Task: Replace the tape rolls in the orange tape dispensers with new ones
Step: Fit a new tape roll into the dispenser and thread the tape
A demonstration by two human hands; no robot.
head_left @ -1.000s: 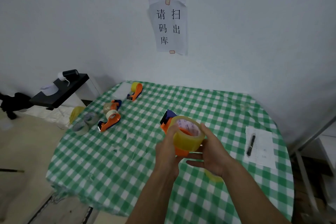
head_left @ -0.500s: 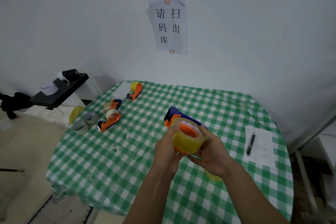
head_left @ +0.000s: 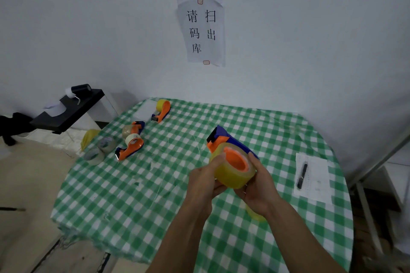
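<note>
My left hand [head_left: 205, 182] grips the tape roll [head_left: 231, 175], right hand [head_left: 260, 188] clasps the orange dispenser [head_left: 218, 141], bracing both to seat the roll.

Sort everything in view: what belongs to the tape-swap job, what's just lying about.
Job: held dispenser, gripped by right hand; yellow tape roll on it, gripped by left hand; other dispensers; loose rolls.
Lying about: pen; paper sheet; black shelf; wall notices.
</note>
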